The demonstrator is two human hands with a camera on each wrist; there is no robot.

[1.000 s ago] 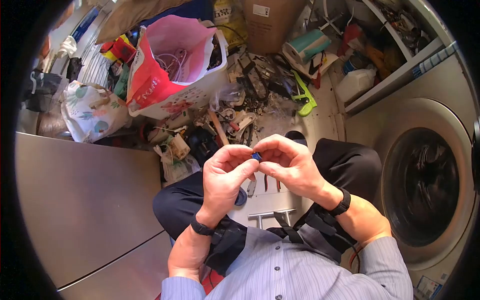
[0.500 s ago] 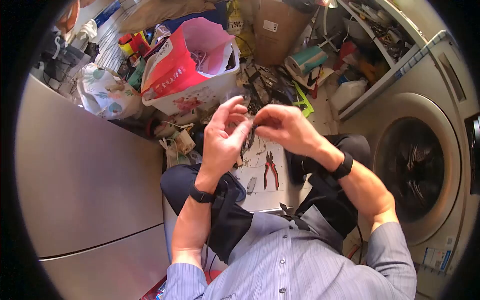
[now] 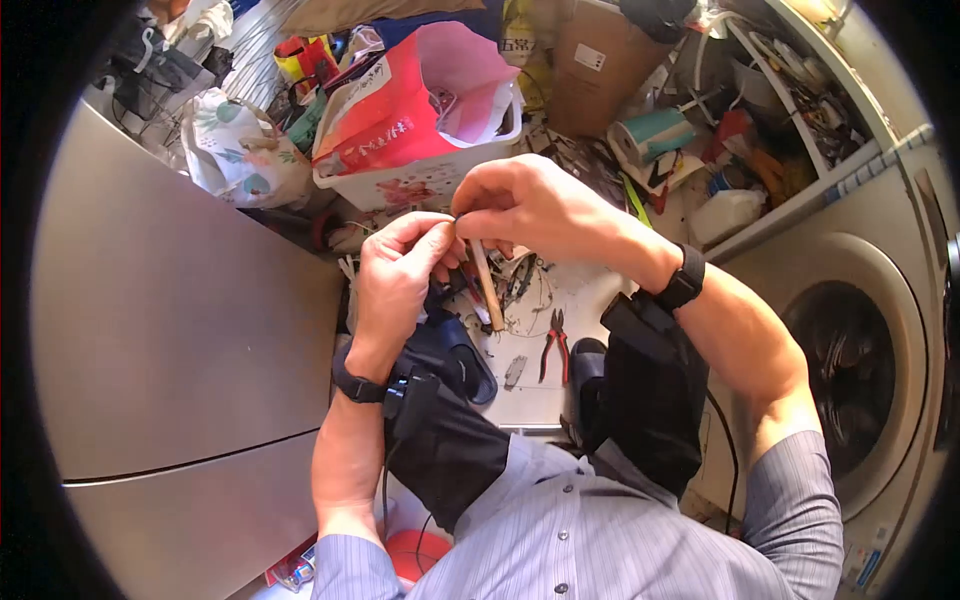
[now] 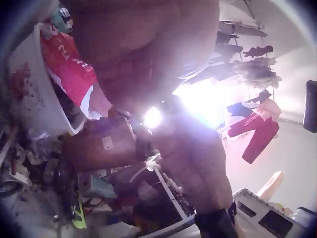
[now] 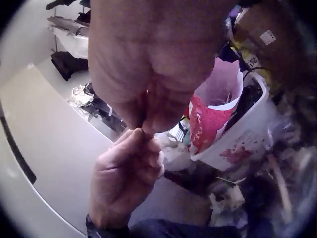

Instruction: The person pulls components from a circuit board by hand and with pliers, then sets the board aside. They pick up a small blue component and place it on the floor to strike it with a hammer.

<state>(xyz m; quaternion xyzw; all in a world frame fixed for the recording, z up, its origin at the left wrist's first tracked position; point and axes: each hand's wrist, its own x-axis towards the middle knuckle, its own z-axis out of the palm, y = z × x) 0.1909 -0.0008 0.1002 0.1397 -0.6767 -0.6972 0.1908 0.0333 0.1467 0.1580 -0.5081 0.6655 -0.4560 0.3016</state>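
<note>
Both hands meet at the fingertips above the floor, in front of the person's knees. Thumb and finger of the left hand pinch a tiny dark piece, mostly hidden; I cannot tell its kind. From the other side, the right hand pinches at the same spot with its thumb and curled fingers. The right wrist view shows the left hand below, its fingertips right at those of the right hand. In the left wrist view strong backlight blurs where they meet.
On the floor lie red-handled pliers, a flat grey piece and a wooden stick beside clutter. A white bin with a red and pink bag stands behind. A fridge flanks the left, a washing machine the right.
The joined hands have moved up and left in the head view, the right now reaching across higher. The small piece, showing blue a second ago, is now mostly covered by fingers.
</note>
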